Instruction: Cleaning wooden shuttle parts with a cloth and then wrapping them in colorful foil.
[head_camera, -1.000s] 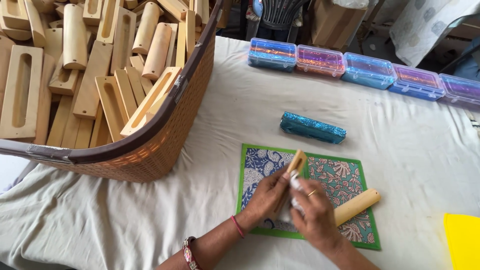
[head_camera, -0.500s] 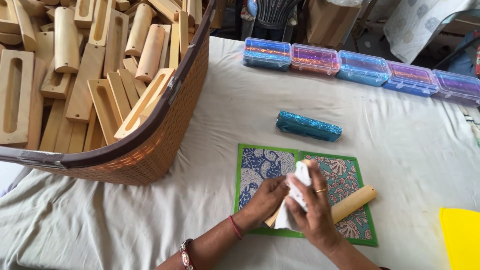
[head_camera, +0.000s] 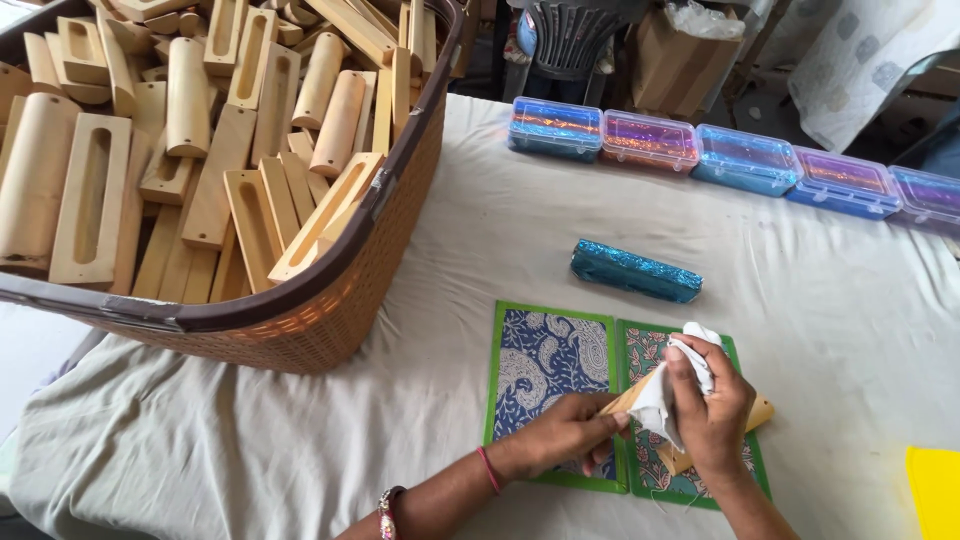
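Head view: near the table's front edge, the left hand (head_camera: 565, 435) is pinching one end of a wooden piece (head_camera: 757, 412) over the patterned mats (head_camera: 545, 360), while the right hand (head_camera: 710, 410) is gripping a white cloth (head_camera: 655, 400) against it; a glittery blue packet (head_camera: 635, 271) is lying farther off.

White cloth (head_camera: 668, 392) now lower along wooden piece (head_camera: 690, 430), both hands (head_camera: 640, 425) closer.
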